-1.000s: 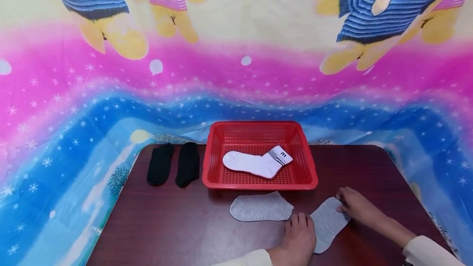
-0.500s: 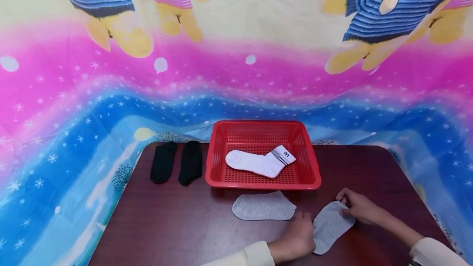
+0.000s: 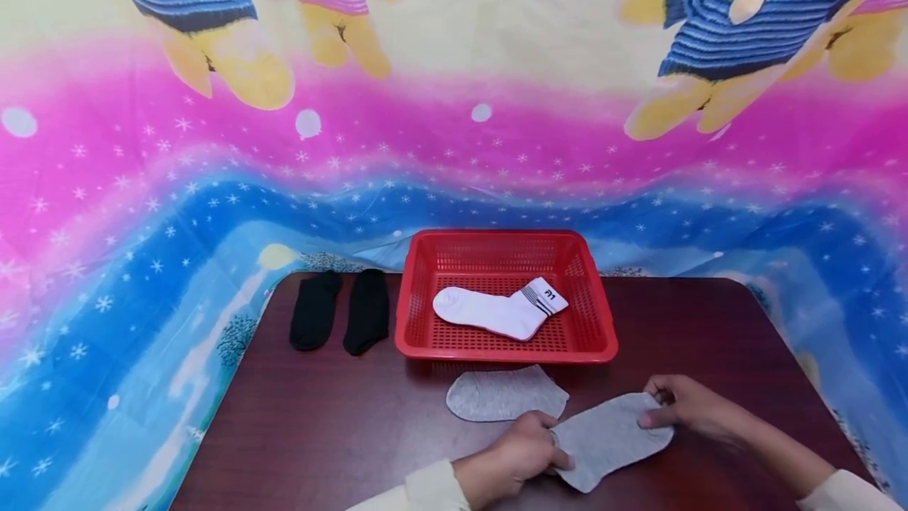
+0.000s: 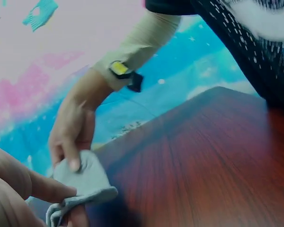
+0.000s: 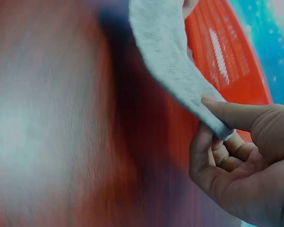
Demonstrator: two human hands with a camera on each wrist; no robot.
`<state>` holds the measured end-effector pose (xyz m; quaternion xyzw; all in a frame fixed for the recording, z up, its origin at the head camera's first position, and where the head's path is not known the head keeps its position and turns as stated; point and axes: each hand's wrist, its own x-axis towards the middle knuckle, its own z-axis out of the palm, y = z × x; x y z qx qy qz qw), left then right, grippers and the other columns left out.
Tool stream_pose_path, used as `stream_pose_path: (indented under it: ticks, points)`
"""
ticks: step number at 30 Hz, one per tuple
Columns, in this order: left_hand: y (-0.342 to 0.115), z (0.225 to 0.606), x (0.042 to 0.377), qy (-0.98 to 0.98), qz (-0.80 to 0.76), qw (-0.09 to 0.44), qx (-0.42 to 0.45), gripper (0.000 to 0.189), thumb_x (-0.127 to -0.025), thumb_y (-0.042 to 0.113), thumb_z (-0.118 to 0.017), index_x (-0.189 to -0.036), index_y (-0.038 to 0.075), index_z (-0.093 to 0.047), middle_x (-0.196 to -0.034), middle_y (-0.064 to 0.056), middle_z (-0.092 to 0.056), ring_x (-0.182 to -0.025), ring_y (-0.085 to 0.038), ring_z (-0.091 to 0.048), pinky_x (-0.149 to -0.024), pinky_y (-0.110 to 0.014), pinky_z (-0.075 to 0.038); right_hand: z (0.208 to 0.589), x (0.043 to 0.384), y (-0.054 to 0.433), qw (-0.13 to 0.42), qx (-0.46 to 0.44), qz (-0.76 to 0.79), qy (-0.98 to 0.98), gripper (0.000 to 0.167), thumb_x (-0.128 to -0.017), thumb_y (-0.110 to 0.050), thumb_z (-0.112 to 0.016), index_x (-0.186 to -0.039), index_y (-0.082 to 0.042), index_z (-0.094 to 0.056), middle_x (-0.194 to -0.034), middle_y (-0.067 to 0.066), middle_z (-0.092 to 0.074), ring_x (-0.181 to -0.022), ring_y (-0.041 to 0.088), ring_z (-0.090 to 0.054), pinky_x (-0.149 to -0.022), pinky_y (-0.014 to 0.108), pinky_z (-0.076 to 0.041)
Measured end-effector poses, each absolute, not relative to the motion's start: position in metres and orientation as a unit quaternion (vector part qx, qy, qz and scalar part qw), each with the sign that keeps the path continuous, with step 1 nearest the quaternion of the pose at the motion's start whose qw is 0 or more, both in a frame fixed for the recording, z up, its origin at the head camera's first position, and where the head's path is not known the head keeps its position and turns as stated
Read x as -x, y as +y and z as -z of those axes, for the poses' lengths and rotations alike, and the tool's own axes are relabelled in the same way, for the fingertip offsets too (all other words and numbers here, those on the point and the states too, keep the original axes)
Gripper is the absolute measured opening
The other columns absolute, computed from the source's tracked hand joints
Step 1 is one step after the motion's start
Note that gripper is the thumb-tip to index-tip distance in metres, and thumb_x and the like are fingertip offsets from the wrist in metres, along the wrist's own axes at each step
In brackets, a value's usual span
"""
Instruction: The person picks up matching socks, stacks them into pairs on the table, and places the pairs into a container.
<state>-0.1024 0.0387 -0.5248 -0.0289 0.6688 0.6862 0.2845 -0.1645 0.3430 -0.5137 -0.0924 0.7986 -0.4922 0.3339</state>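
Note:
A grey ankle sock point(image 3: 612, 436) is stretched between both hands above the table's front right. My left hand point(image 3: 516, 452) pinches its left end, the thumb on top. At the other end my right hand point(image 3: 691, 408) pinches the sock between thumb and fingers. In the right wrist view the sock point(image 5: 168, 52) hangs in a curve clear of the tabletop, the right hand point(image 5: 246, 161) at its lower end. The left wrist view shows the sock's folded edge point(image 4: 87, 196) at the left fingers. A second grey sock point(image 3: 500, 395) lies flat just behind the left hand.
A red plastic basket point(image 3: 507, 355) stands at the back middle of the dark wood table point(image 3: 319, 432), with a white striped-cuff sock point(image 3: 489, 312) inside. Two black socks, a left one point(image 3: 314, 312) and a right one point(image 3: 366, 312), lie left of it. A printed cloth point(image 3: 454, 156) hangs behind.
The left hand has moved from beside the grey sock to grip its near end. That end has swung left and risen off the table; the right hand keeps its hold.

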Motion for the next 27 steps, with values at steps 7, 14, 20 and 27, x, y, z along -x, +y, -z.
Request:
stream_pose_path:
  ticks: [7,14,20,27]
  points:
    - [-0.021,0.526,0.110,0.658,-0.695,0.284,0.061,0.032,-0.081,-0.014,-0.066,-0.111,-0.009,-0.058,-0.091,-0.010,-0.067,-0.081,-0.014,-0.069,-0.074,-0.032,-0.062,0.508,0.143,0.311,0.343,0.077,0.543,0.763,0.028,-0.096,-0.014,-0.069,-0.106,0.009,-0.056,-0.087,0.000,-0.057,-0.075,0.007,-0.057,-0.065,0.027,-0.053]
    - [-0.065,0.528,0.103,0.687,-0.668,0.280,0.055,0.027,-0.081,-0.011,-0.070,-0.105,-0.003,-0.061,-0.079,0.002,-0.056,-0.069,-0.006,-0.059,-0.062,-0.023,-0.053,0.516,0.122,0.272,0.300,0.075,0.587,0.748,0.032,-0.090,-0.007,-0.073,-0.104,0.015,-0.054,-0.086,0.000,-0.058,-0.076,0.007,-0.061,-0.067,0.026,-0.058]
    - [-0.085,0.534,0.098,0.713,-0.649,0.262,0.054,0.020,-0.083,-0.011,-0.071,-0.098,-0.004,-0.062,-0.077,0.002,-0.057,-0.068,-0.006,-0.058,-0.062,-0.023,-0.052,0.528,0.111,0.245,0.273,0.071,0.603,0.747,0.037,-0.085,-0.004,-0.079,-0.098,0.018,-0.053,-0.081,0.001,-0.057,-0.066,0.009,-0.062,-0.061,0.028,-0.059]
    - [-0.097,0.538,0.095,0.758,-0.605,0.236,0.064,0.015,-0.084,-0.008,-0.074,-0.094,-0.004,-0.064,-0.075,0.002,-0.058,-0.067,-0.008,-0.056,-0.063,-0.027,-0.055,0.545,0.099,0.222,0.212,0.072,0.543,0.810,0.031,-0.074,0.000,-0.085,-0.088,0.006,-0.058,-0.074,0.001,-0.055,-0.057,0.005,-0.056,-0.053,0.028,-0.056]
